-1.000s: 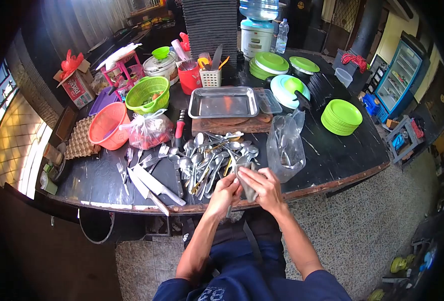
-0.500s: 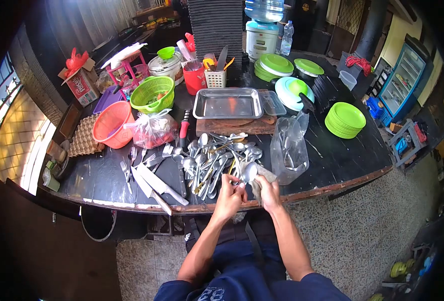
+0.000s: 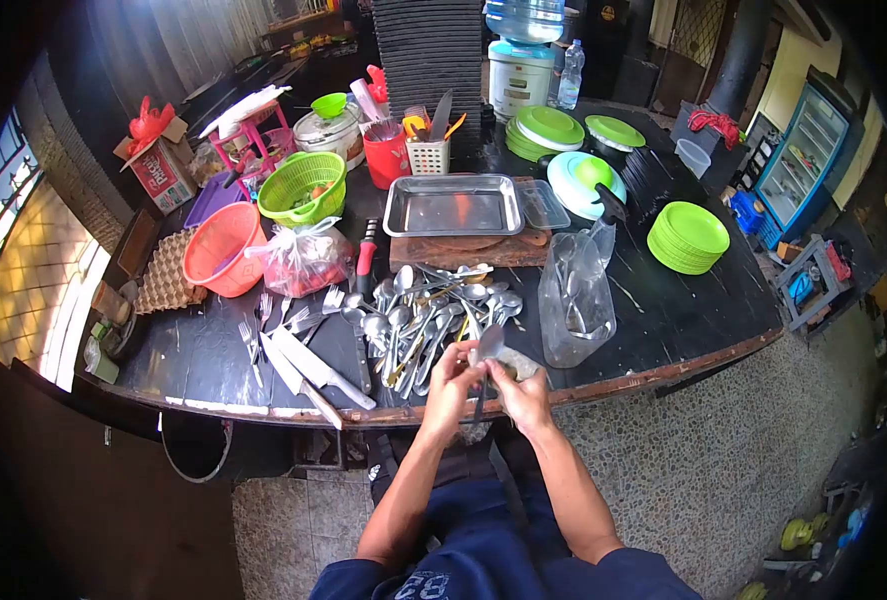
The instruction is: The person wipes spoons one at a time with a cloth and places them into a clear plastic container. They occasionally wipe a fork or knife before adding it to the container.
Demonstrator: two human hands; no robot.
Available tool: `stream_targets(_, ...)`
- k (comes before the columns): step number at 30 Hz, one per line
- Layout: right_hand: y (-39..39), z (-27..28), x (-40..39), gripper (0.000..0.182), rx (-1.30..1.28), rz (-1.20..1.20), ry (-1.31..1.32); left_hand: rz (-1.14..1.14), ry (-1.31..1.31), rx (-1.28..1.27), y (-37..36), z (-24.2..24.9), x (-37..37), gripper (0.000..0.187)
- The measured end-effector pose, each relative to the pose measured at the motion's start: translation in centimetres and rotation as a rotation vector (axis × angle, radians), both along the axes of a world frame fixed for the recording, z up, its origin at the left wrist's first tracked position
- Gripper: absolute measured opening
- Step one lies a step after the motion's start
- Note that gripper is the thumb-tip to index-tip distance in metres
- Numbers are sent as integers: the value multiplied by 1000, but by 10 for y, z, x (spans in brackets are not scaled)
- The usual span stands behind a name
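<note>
At the table's front edge, my left hand (image 3: 450, 384) pinches a metal spoon (image 3: 489, 343), its bowl pointing up and its handle down between my hands. Close beside it, my right hand (image 3: 524, 397) is closed on a grey cloth (image 3: 516, 362), with its thumb near the spoon's neck. A large pile of spoons (image 3: 425, 325) lies just beyond my left hand. To the right of the pile is a clear plastic bag (image 3: 575, 305) with some cutlery in it. Forks (image 3: 250, 340) and two large knives (image 3: 308, 364) lie to the left.
A steel tray (image 3: 453, 206) rests on a wooden board (image 3: 463, 251) behind the pile. Green plates (image 3: 688, 238) are stacked at the right. An orange basket (image 3: 225, 250), a green basket (image 3: 303, 188) and an egg tray (image 3: 167, 275) stand at the left.
My hands have come closer together. The spoon has moved slightly left and now stands more upright, and the right hand with the cloth has shifted left.
</note>
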State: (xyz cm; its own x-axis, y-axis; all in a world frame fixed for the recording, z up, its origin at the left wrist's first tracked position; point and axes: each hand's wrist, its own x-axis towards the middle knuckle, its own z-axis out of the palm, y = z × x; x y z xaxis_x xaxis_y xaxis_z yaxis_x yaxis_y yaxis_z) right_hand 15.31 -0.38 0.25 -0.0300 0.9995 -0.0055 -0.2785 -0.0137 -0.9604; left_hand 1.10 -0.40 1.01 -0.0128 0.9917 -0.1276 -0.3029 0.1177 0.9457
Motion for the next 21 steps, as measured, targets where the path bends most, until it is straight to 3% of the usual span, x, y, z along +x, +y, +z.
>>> stream_targets(2,1,-9,-2,15,62,41,-134,60,11,93,4,5,-4,14)
stream_targets(5,-14,8,-5,16,-77,79,-153,64,243,102,10,5,-13,13)
stream_targets(7,-18,12,-12,16,-113,88,-93,91,196,106,13,5,-13,12)
stream_targets(9,-27,-2,-18,18,-9,62,-135,155,110,97,14,7,-13,13)
stream_targets(13,-60,5,-14,21,-45,184,-313,295,73,30,20,17,-26,18)
stream_targets(15,-61,-8,-11,19,-60,172,-277,345,29,46,22,8,-31,17)
stream_targets(17,-54,-21,-2,18,-3,78,-165,383,-10,58,21,1,-35,16)
stream_targets(21,-32,14,10,19,96,-230,-407,436,62,76,19,-9,-38,13)
